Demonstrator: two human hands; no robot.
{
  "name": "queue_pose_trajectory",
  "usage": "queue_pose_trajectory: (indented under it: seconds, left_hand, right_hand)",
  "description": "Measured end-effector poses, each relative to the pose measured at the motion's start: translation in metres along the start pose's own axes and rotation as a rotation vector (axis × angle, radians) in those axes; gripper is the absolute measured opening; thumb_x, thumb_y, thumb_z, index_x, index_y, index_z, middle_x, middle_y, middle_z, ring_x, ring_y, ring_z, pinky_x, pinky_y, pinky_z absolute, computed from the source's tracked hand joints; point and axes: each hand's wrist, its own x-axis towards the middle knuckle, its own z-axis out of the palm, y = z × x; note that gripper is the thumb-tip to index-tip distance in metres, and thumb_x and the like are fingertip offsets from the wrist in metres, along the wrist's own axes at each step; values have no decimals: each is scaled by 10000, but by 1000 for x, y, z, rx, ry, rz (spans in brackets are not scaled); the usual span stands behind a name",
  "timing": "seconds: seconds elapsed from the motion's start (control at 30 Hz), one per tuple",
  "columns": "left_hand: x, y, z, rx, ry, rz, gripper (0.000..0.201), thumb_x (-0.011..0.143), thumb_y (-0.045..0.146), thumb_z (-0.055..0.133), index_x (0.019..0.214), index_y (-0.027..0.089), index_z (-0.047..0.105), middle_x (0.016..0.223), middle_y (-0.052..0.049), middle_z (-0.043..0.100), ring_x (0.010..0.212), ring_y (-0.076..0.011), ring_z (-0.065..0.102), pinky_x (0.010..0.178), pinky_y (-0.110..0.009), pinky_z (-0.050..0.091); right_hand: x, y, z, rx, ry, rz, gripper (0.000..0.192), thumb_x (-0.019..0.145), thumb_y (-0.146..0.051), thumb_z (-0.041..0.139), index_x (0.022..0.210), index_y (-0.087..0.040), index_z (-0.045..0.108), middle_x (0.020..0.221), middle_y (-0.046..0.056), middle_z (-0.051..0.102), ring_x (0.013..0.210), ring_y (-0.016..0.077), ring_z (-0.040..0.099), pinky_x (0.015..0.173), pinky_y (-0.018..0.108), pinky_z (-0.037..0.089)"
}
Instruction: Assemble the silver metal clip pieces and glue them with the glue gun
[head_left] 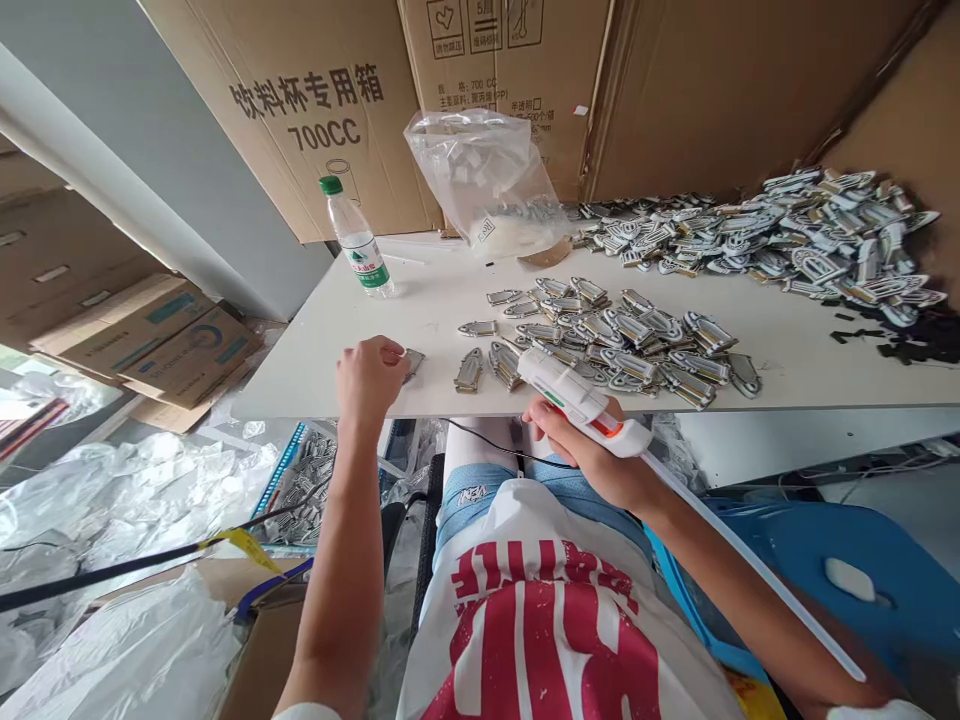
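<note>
Your right hand (600, 455) gripped white glue gun (581, 400) at table (360, 350) near edge, nozzle aimed at pile of metal badges (622, 345). Your left hand (367, 380) pinched single badge (412, 362), pressed on tabletop left of pile. Water bottle (358, 240) and plastic bag (487, 180) stood behind.

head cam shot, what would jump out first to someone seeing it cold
Most striking is the mass of small silver metal pieces: a heap at the table's far right and a smaller pile mid-table. Next, the white glue gun gripped in the right hand at the near table edge, a long glue stick trailing behind it. The left hand pinches one piece on the white table, with a green-capped water bottle beyond it.
</note>
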Motion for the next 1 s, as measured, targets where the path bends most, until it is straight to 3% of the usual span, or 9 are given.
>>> queue_pose_trajectory:
  seconds: [0.17,0.33,0.5,0.63,0.87,1.0]
  left_hand:
    - [-1,7,0,90,30,37,158,866,250,752,1016,233,800,978,-71,874,1065,-388,774,950,-510,571]
    - [-4,21,0,-26,64,86,176,904,370,746,1016,242,791,984,-65,859,1001,-338,788,960,-489,580]
    - [-22,52,3,-315,-108,291,323,888,530,769,1038,244,790,1020,-49,852,931,-268,797,893,-390,602]
    - [-36,67,10,-204,-185,381,423,893,603,765,1143,262,768,1172,-48,844,1011,-304,786,905,-425,569]
    - [-36,64,24,-11,-112,432,283,944,503,735,1094,266,773,1167,-66,813,1060,-331,768,868,-422,540]
    - [-35,63,26,27,-130,412,282,934,491,719,1095,265,767,1148,-75,812,1019,-333,773,843,-412,530]
  right_hand:
    - [4,1,-3,58,-13,8,408,1001,-542,696,824,-174,708,649,-28,542,524,94,329,492,265,266]
    - [9,3,-7,78,3,-13,383,1024,-506,685,838,-171,703,767,6,633,533,80,365,485,254,255]
    - [11,5,-9,89,-8,-16,378,1040,-496,678,821,-189,684,652,-38,510,545,97,336,500,259,256]
    - [11,4,-10,78,10,-15,376,1032,-485,684,785,-202,666,640,-39,474,559,113,329,505,273,247]
    - [10,5,-10,69,10,-20,398,1025,-532,689,815,-194,677,613,-54,470,535,102,337,497,258,254]
    - [9,3,-10,94,6,-24,399,1002,-524,720,793,-187,673,629,-45,505,549,99,350,502,251,260]
